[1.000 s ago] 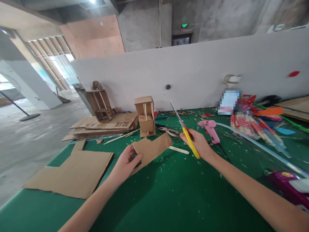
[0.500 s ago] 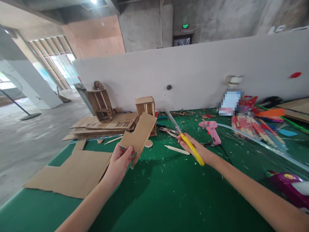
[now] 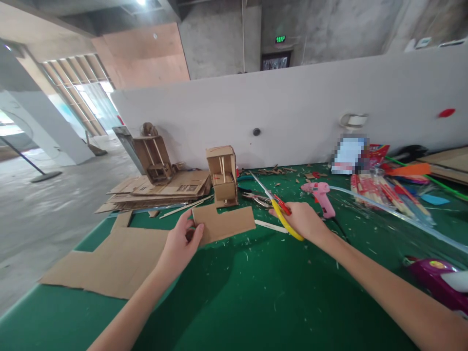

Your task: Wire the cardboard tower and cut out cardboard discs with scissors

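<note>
My left hand (image 3: pixel 185 239) pinches the left end of a small cardboard piece (image 3: pixel 228 224), which has a notch in its upper edge and is held above the green table (image 3: pixel 278 297). My right hand (image 3: pixel 302 219) is closed around scissors with yellow and red handles (image 3: pixel 285 222); their blades point up and to the left, apart from the cardboard. Behind the held piece stands a small cardboard frame with sticks (image 3: pixel 223 175). A large cut cardboard sheet (image 3: pixel 109 261) lies left of my left hand.
A pink glue gun (image 3: pixel 321 197) lies right of my right hand, near pliers (image 3: pixel 258 199) and a pale marker-like stick (image 3: pixel 270 225). Stacked cardboard (image 3: pixel 157 190) sits at the back left. Wrapped sticks (image 3: pixel 383 192) and a purple tool (image 3: pixel 437 282) are at the right.
The small cardboard piece has turned from a steep slant to nearly level and come down to the right. The scissors have rotated in my right hand, showing the red handle, with their tips slightly lower.
</note>
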Available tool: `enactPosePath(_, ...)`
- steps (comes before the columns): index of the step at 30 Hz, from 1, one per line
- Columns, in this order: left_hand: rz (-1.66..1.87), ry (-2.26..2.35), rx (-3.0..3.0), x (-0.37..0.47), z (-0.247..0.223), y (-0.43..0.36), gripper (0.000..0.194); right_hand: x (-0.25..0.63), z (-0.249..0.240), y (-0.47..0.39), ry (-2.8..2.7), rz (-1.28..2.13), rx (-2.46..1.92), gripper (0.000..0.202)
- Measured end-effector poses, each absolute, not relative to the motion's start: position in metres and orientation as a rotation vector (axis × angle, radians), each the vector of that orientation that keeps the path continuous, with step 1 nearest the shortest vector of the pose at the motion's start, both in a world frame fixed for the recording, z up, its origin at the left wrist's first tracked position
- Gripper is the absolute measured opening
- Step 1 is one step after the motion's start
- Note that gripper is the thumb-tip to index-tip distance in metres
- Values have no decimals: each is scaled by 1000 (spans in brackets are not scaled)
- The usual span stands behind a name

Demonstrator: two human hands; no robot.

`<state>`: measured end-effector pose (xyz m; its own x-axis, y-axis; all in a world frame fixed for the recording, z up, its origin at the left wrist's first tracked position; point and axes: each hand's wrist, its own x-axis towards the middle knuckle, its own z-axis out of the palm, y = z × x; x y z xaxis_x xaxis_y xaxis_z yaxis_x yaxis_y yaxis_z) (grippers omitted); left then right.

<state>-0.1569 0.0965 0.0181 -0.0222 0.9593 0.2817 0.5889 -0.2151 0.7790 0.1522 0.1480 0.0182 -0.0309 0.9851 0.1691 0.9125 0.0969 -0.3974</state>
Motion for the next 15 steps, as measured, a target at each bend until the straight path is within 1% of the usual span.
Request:
enactPosePath(3, 1013, 1704, 1936, -158, 16, 96, 62, 150, 16, 153, -1977, 167, -1968, 49)
enactPosePath(7, 874, 1695, 2000, -157, 13, 95, 65, 147, 16, 166, -1963, 147, -1996, 47)
enactPosePath(10, 731, 1669, 2081, -156, 12, 94, 62, 146, 17, 177, -2036, 84, -2029, 43)
enactPosePath(15, 450, 1711, 2242, -151, 12, 91, 62, 143, 25, 191, -2145, -33, -2032, 27)
